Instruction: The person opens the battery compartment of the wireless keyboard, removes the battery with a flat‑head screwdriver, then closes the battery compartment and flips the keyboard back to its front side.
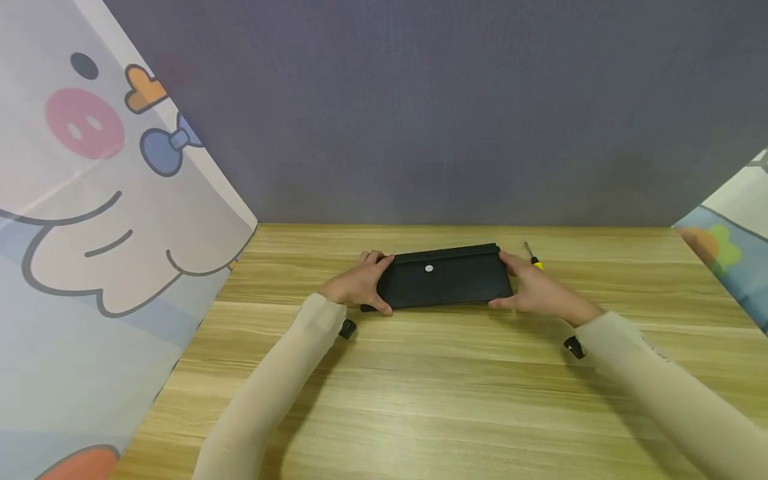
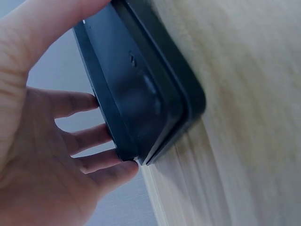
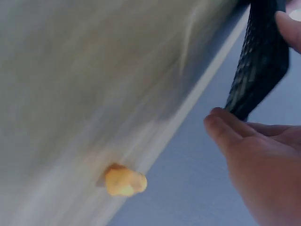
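A flat black keyboard (image 1: 450,283) is held over the wooden table with its smooth back, marked by a white oval, facing up. Rows of keys show as texture on its other face in the right wrist view (image 3: 256,61). My left hand (image 1: 360,283) grips the left end, thumb at the near edge and fingers at the far edge; the left wrist view shows those fingertips against the rim of the keyboard (image 2: 113,70). At the right end my right hand (image 1: 540,288) holds it between thumb and fingers, and that end looks lifted off the table.
Just beyond my right hand lies a screwdriver (image 1: 534,261) with a yellow and black handle, its handle (image 3: 123,181) also visible in the right wrist view. A grey panel (image 1: 456,120) stands along the table's back edge. Cartoon-printed sheets (image 1: 120,220) flank both sides.
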Action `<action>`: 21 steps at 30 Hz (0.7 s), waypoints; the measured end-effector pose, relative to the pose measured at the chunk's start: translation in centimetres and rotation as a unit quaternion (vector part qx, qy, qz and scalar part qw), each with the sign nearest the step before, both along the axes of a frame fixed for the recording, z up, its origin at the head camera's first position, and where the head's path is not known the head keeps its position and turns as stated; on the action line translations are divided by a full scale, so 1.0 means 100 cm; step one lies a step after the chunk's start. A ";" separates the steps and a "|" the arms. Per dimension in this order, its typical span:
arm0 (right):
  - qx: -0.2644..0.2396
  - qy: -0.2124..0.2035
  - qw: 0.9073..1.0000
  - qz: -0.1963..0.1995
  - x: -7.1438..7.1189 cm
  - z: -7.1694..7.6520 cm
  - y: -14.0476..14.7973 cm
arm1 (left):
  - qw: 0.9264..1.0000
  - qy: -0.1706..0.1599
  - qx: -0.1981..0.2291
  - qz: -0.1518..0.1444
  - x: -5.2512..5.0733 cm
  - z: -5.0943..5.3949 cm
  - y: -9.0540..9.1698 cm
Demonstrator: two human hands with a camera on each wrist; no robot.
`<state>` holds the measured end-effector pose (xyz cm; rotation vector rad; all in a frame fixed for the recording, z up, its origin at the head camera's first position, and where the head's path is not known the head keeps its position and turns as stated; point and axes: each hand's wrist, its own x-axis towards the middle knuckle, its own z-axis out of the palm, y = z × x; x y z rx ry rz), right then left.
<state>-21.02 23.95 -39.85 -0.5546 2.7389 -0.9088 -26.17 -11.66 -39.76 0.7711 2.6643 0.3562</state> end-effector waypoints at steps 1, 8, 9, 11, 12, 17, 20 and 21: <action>0.008 0.001 1.000 0.000 0.000 -0.002 -0.001 | 1.000 0.001 -0.004 -0.002 -0.001 0.000 0.001; 0.044 0.007 0.999 -0.002 0.003 -0.013 -0.003 | 1.000 -0.004 -0.022 -0.001 -0.003 -0.001 0.005; 0.046 0.005 0.999 0.000 0.003 -0.013 -0.004 | 1.000 -0.003 -0.024 -0.002 -0.003 -0.001 0.005; 0.054 0.003 0.999 0.002 0.003 -0.015 -0.005 | 1.000 -0.002 -0.026 -0.003 -0.004 -0.002 0.004; 0.058 0.002 0.998 0.003 0.003 -0.016 -0.006 | 1.000 -0.002 -0.027 -0.003 -0.005 -0.002 0.004; 0.081 0.002 0.997 0.002 0.004 -0.017 -0.012 | 1.000 -0.002 -0.030 -0.001 -0.008 -0.004 0.004; 0.103 0.006 0.995 0.003 0.006 -0.016 -0.014 | 1.000 -0.003 -0.028 -0.002 -0.008 -0.005 0.003; 0.111 0.009 0.994 0.005 0.007 -0.016 -0.015 | 1.000 -0.003 -0.027 -0.002 -0.008 -0.005 0.002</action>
